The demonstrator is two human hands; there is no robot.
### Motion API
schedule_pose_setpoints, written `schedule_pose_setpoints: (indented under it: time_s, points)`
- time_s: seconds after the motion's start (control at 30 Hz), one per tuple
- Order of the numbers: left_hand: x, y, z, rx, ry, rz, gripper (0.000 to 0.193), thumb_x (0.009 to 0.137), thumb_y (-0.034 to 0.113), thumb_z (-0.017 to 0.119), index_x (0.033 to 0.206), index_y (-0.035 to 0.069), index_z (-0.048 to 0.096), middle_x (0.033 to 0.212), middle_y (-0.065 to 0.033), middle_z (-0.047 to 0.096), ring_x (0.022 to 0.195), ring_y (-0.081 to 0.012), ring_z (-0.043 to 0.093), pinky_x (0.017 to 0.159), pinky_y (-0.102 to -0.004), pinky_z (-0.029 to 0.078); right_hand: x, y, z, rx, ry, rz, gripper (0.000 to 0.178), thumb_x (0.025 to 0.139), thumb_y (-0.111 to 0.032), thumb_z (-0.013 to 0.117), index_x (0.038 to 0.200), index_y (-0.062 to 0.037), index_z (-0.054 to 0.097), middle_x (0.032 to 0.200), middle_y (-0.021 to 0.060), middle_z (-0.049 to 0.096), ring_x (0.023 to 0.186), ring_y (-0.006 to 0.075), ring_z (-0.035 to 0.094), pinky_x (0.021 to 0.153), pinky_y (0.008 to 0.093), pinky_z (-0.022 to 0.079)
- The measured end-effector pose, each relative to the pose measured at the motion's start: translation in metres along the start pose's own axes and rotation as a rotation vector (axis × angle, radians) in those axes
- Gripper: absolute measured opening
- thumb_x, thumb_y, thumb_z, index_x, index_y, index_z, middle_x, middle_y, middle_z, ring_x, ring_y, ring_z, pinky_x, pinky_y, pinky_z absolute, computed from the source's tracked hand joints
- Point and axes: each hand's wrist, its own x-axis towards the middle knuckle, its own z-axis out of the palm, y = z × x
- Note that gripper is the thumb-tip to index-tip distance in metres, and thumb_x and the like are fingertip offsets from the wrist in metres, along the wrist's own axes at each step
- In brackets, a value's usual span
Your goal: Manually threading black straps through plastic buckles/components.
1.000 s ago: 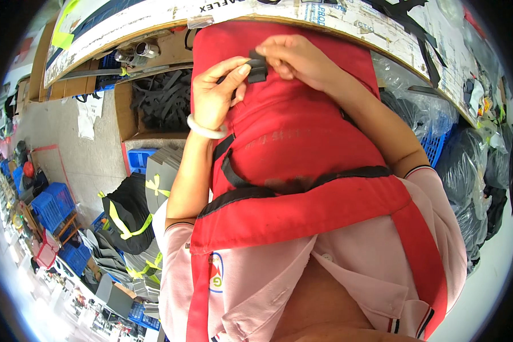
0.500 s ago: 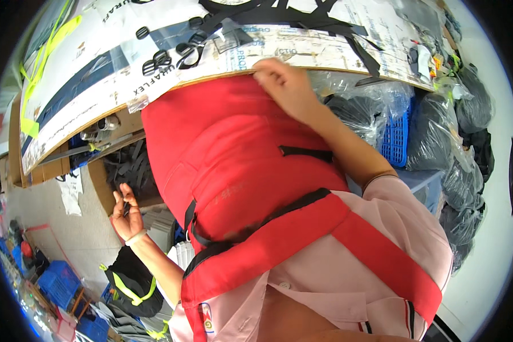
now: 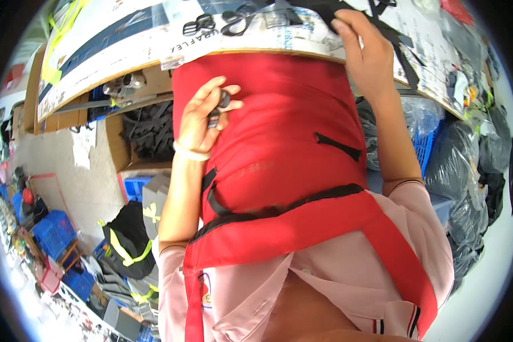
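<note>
My left hand (image 3: 202, 117) is raised over the red apron (image 3: 268, 125) on my lap, fingers curled around small black plastic buckles (image 3: 224, 99). Their exact shape is partly hidden by the fingers. My right hand (image 3: 371, 57) reaches over the table edge, thumb and fingers closing on a black webbing strap (image 3: 320, 10) in the pile there. Further left on the table lie loose black buckles (image 3: 198, 25), with a looped black piece (image 3: 237, 24) beside them.
The table (image 3: 117, 71) has a curved front edge. Under it stands a cardboard box (image 3: 118, 142) of black pieces. Bulging plastic bags (image 3: 453, 148) and a blue basket (image 3: 423, 142) are at the right. A black bag with yellow trim (image 3: 128, 242) lies lower left.
My left hand has come up from beside the box to above the apron. My right hand has moved from the table's edge rightward and further onto the black straps. The view has shifted.
</note>
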Motion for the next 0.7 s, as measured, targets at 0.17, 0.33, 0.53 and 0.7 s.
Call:
schedule_pose_setpoints:
  time_s: [0.17, 0.33, 0.53, 0.7]
  points:
    - [0.003, -0.001, 0.024, 0.094, 0.076, -0.112, 0.029, 0.101, 0.023, 0.041, 0.116, 0.002, 0.054, 0.062, -0.0090, 0.055, 0.043, -0.0139, 0.047, 0.035, -0.0213, 0.027, -0.026, -0.063, 0.031, 0.413, -0.610, 0.048, 0.023, 0.091, -0.022, 0.055, 0.111, -0.0125, 0.059, 0.095, 0.0132, 0.064, 0.084, 0.0322, 0.063, 0.069, 0.0389, 0.049]
    - [0.000, -0.003, 0.037, 0.096, 0.000, -0.173, 0.028, 0.102, 0.023, 0.038, 0.111, 0.001, 0.054, 0.062, -0.0083, 0.053, 0.045, -0.0135, 0.046, 0.037, -0.0217, 0.030, -0.054, -0.051, 0.084, 0.517, -0.606, -0.104, 0.022, 0.089, -0.015, 0.061, 0.109, -0.0061, 0.062, 0.093, 0.0103, 0.066, 0.080, 0.0287, 0.063, 0.074, 0.0306, 0.049]
    - [-0.004, -0.019, 0.028, 0.048, 0.095, 0.118, 0.015, 0.094, 0.014, 0.057, 0.101, 0.001, 0.061, 0.074, -0.0079, 0.061, 0.051, -0.0108, 0.051, 0.041, -0.0207, 0.037, -0.051, -0.059, 0.092, 1.045, -0.664, 0.506, 0.021, 0.095, -0.021, 0.058, 0.096, 0.0003, 0.062, 0.081, 0.0005, 0.066, 0.072, 0.0015, 0.055, 0.062, 0.0193, 0.043]
    - [-0.002, -0.016, 0.030, 0.150, 0.240, 0.234, 0.007, 0.087, 0.005, 0.067, 0.091, 0.000, 0.066, 0.078, -0.0063, 0.065, 0.052, -0.0075, 0.051, 0.042, -0.0205, 0.038, -0.048, -0.064, 0.088, 1.021, -0.619, 0.516, 0.018, 0.094, -0.020, 0.058, 0.094, -0.0022, 0.062, 0.073, -0.0003, 0.062, 0.065, 0.0027, 0.050, 0.057, 0.0206, 0.039]
